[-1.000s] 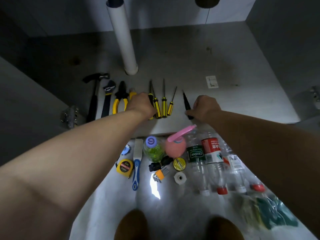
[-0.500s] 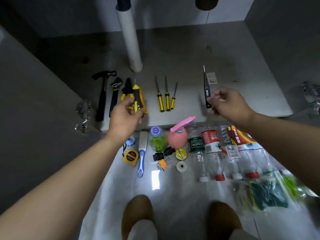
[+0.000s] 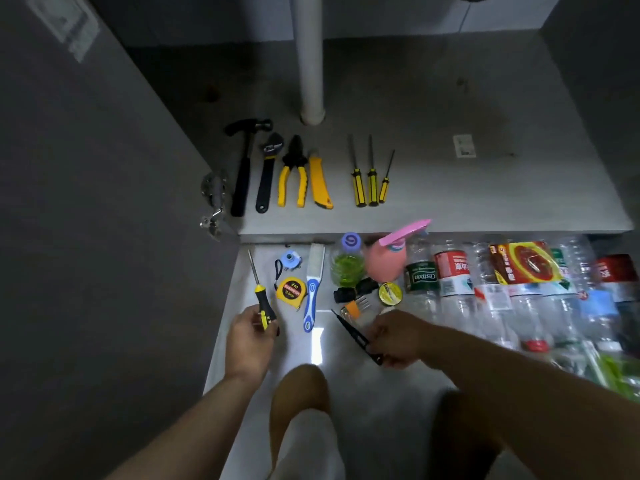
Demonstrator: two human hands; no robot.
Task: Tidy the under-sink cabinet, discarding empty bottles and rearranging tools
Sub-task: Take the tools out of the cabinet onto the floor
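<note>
My left hand point(image 3: 250, 337) grips a black-and-yellow screwdriver point(image 3: 260, 295) by its handle, its tip pointing toward the cabinet. My right hand point(image 3: 398, 337) holds a thin black pointed tool point(image 3: 351, 332) low over the floor, tip aimed up-left. On the cabinet floor point(image 3: 485, 188) lie a hammer point(image 3: 243, 166), a wrench point(image 3: 267, 171), yellow pliers point(image 3: 293, 171), a yellow utility knife point(image 3: 320, 181) and three small screwdrivers point(image 3: 371, 176) in a row. Empty plastic bottles point(image 3: 453, 282) lie side by side on the tiled floor at the right.
On the floor before the cabinet sit a yellow tape measure point(image 3: 291, 289), a blue-handled brush point(image 3: 313, 289), a green bottle point(image 3: 347, 265), a pink spray bottle point(image 3: 386, 259) and small black parts point(image 3: 353, 289). A white drain pipe point(image 3: 310, 64) stands at the back. The open door point(image 3: 86, 202) is left. My knees point(image 3: 301, 393) are below.
Both hands have pulled back out of the cabinet to the floor, each carrying its tool. The utility knife now lies beside the pliers. The view has tilted down.
</note>
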